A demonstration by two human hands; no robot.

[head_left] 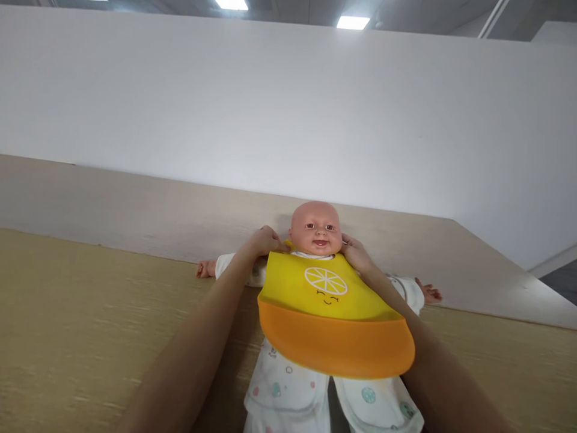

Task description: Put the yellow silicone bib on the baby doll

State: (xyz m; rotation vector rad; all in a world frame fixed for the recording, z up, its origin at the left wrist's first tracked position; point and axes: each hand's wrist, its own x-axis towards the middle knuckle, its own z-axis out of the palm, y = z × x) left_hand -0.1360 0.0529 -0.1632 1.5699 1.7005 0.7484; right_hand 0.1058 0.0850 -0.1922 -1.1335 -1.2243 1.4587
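A baby doll [317, 219] in white printed clothes lies face up, arms spread out to both sides. Over its chest is a yellow bib [288, 282] with a lemon-slice print and an orange catch pocket [336, 343]. At the doll's neck, on the left of the view, my left hand [265, 240] has its fingers closed on the bib's neck strap. My right hand [355, 251] is at the other side of the neck, by the bib's upper edge, its fingers partly hidden behind the doll's head and what they grip out of sight.
The doll lies on a tan, wood-look surface [90, 313]. A paler board [135, 201] runs behind its head, in front of a white partition [270, 108]. Ceiling lights [353, 23] show above the partition.
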